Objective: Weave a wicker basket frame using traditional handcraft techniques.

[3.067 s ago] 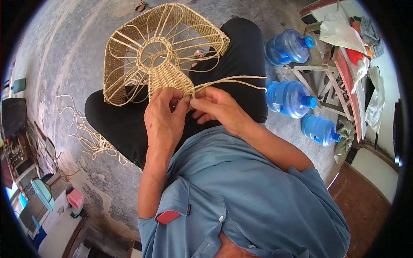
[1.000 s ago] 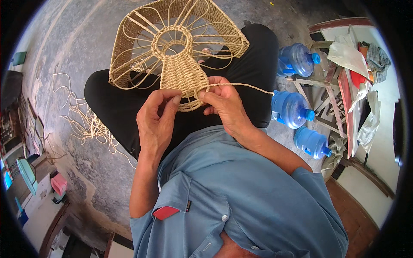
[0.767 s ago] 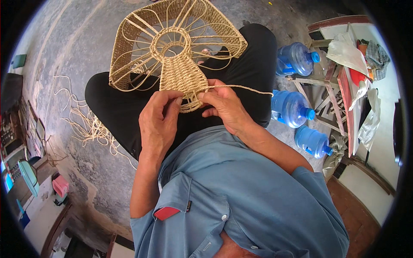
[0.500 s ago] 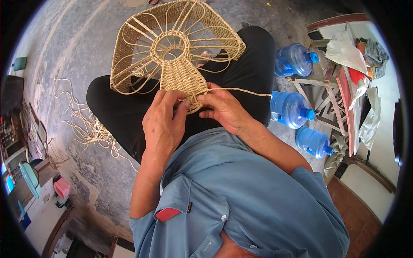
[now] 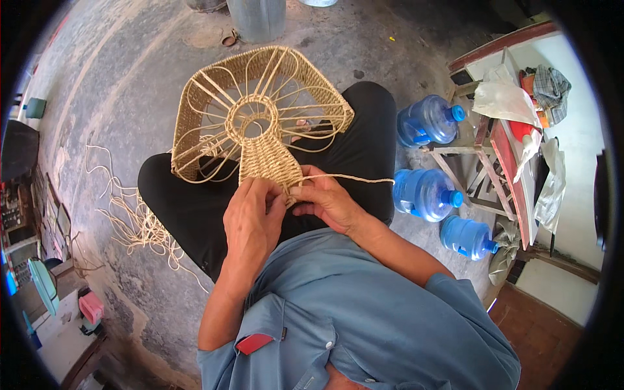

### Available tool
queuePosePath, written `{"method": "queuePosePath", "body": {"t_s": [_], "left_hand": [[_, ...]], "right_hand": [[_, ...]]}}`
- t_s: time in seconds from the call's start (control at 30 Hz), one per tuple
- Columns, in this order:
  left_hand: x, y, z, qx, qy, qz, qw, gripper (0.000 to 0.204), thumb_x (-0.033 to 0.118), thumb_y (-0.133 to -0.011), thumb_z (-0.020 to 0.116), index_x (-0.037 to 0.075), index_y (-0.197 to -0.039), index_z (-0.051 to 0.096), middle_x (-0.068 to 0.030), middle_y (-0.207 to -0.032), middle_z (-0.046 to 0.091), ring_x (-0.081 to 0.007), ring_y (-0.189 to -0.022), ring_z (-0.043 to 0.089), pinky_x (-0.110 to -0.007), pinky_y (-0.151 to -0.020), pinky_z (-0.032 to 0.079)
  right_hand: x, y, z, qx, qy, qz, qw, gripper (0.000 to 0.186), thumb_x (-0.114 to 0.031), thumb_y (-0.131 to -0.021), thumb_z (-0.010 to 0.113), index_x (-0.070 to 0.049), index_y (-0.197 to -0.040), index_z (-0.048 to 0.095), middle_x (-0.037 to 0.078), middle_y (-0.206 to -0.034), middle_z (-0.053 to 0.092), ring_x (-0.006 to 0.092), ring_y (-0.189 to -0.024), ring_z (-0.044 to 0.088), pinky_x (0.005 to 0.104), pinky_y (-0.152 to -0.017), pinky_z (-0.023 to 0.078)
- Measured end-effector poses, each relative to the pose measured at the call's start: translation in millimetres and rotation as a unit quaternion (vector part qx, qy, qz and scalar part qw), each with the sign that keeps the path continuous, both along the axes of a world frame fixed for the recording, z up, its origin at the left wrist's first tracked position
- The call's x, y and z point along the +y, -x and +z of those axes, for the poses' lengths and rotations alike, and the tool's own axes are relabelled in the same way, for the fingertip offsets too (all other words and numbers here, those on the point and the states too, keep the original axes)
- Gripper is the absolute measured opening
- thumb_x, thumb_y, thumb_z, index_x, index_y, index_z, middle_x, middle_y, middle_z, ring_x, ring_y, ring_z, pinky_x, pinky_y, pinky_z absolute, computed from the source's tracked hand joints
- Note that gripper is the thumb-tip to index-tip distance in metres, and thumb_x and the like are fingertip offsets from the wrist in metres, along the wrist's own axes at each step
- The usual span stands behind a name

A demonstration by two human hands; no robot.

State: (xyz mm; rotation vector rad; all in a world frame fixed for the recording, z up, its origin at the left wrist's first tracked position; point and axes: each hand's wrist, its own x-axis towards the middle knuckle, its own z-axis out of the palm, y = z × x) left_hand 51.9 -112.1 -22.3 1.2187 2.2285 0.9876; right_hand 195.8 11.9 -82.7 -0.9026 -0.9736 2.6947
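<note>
Across my lap rests a tan woven cord frame (image 5: pixel 263 148), with a basketwork rim, wire loops and a round ring at its middle. One wedge between ring and near edge is closely woven. My left hand (image 5: pixel 252 211) pinches this wedge's near end from the left, fingers bent and pressed together. From the right, my right hand (image 5: pixel 327 200) grips the same end, thumb on top. A single cord strand (image 5: pixel 354 177) runs out rightward from beside my right fingers. The fingers partly hide the near tip of the weave.
A loose heap of cord (image 5: pixel 140 224) lies on the concrete floor to my left. Several blue water bottles (image 5: pixel 426 195) lie to the right, beside a wooden trestle (image 5: pixel 481 172) piled with sheeting. A grey bin (image 5: pixel 257 19) stands beyond the frame.
The whole scene sits lower in the picture, and the grey bin has come into view at the top. Both hands stay at the same end of the weave.
</note>
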Motion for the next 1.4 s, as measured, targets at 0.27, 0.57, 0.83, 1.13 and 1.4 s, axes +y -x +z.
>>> {"method": "queuePosePath", "body": {"t_s": [0.27,0.57,0.83,1.13,1.4], "left_hand": [[1.3,-16.9,-8.3,0.118,-0.056,-0.033,0.991,0.017,0.002,-0.091,0.071,0.006,-0.104,0.061,-0.0153,-0.092,0.065,-0.0357,-0.079,0.066,-0.045,-0.07,0.053],[-4.1,-13.8,1.9,-0.25,-0.024,0.069,0.965,0.021,-0.004,-0.1,0.062,0.003,-0.12,0.061,-0.0155,-0.101,0.066,-0.0301,-0.08,0.069,-0.041,-0.074,0.057],[-5.9,-4.4,7.4,-0.029,-0.009,-0.043,0.999,0.028,-0.003,-0.101,0.062,0.004,-0.128,0.06,-0.0129,-0.106,0.067,-0.0296,-0.089,0.072,-0.041,-0.075,0.059],[-32.4,27.0,1.2,-0.608,-0.21,0.149,0.751,0.012,0.007,-0.108,0.056,0.008,-0.12,0.059,0.0028,-0.082,0.053,-0.0016,-0.05,0.032,-0.02,-0.044,0.025],[-54.4,45.9,-16.9,-0.511,-0.144,0.209,0.821,0.013,0.012,-0.107,0.062,0.012,-0.119,0.063,0.008,-0.075,0.049,0.0005,-0.056,0.034,-0.018,-0.048,0.024]], "right_hand": [[-9.5,0.0,10.2,-0.074,-0.094,-0.043,0.992,0.04,-0.018,-0.099,0.078,-0.004,-0.125,0.052,0.001,-0.099,0.068,0.0101,-0.09,0.07,0.0286,-0.075,0.061],[-22.3,-2.7,19.0,-0.154,-0.366,-0.066,0.915,0.023,-0.014,-0.095,0.083,-0.003,-0.098,0.063,-0.002,-0.088,0.062,0.0044,-0.076,0.059,0.0234,-0.067,0.051],[-24.4,2.8,27.7,-0.122,-0.486,-0.086,0.861,0.013,-0.007,-0.095,0.079,-0.004,-0.105,0.071,0.005,-0.093,0.065,0.0123,-0.078,0.064,0.0282,-0.069,0.054],[-23.9,-0.1,27.2,-0.097,-0.56,-0.054,0.821,0.011,-0.009,-0.095,0.078,-0.005,-0.104,0.073,0.006,-0.097,0.064,0.0155,-0.075,0.063,0.0291,-0.068,0.052],[-19.2,-0.9,29.1,-0.095,-0.665,0.002,0.741,0.018,-0.017,-0.088,0.085,-0.009,-0.1,0.073,0.005,-0.102,0.061,0.0218,-0.083,0.065,0.0354,-0.071,0.055]]}}
